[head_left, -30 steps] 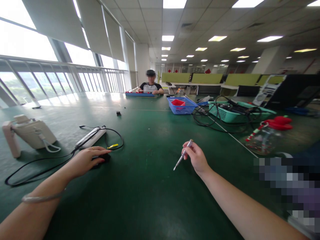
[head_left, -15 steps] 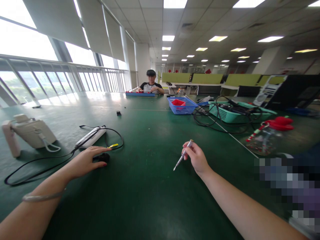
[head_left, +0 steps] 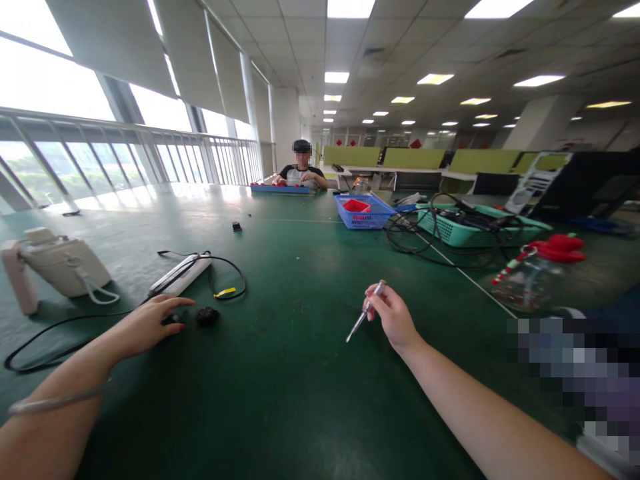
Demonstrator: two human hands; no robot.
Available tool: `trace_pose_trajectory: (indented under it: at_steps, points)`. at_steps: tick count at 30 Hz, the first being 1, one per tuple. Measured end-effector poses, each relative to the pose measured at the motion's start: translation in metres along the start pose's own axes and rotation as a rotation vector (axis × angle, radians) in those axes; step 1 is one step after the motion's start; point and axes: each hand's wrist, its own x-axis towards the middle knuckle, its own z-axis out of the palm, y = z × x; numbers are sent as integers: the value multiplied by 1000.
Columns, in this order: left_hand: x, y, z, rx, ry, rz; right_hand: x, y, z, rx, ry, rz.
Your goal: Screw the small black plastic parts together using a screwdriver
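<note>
My left hand (head_left: 143,327) is low over the table at the left, thumb and fingers apart. A small dark object (head_left: 172,319) shows between thumb and fingers, partly covered; I cannot tell whether they touch it. Just right of the fingertips lies a small black lumpy piece (head_left: 207,317). In my right hand (head_left: 393,319) is a slim screwdriver (head_left: 361,320), pinched by its handle, its bare tip slanting down and left above the green tabletop (head_left: 280,387).
A white power bank-like block (head_left: 183,275) with a black cable (head_left: 245,273) lies beyond my left hand. At far left stands a beige bottle (head_left: 70,263). Blue (head_left: 365,217) and green (head_left: 445,230) baskets, and a red-lidded jar (head_left: 533,280), stand right. Another person (head_left: 303,173) sits opposite.
My left hand has drawn back left, away from the black lumpy piece, which stays on the table and now shows fully. The right hand and screwdriver hold still.
</note>
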Motion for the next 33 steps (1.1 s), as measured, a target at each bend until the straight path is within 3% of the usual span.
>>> trace_pose_trajectory:
  at_steps: [3,6,8,10,13,16,33]
  points:
    - [0,5,-4,4,16,-68,1,0,0,4,-2,-2]
    - [-2,18,-9,-25,142,-144,1,2,0,7,-5,-6]
    - [-4,29,-12,-86,243,-91,2,3,-1,8,-5,-7]
    - [-6,39,-12,-132,283,59,2,4,-1,7,-4,-9]
    - [-5,47,-8,-112,217,268,2,4,0,9,-2,-9]
    - [0,47,0,-64,129,354,1,2,0,6,-5,-2]
    - [2,58,10,-47,167,451,1,3,0,16,-4,-15]
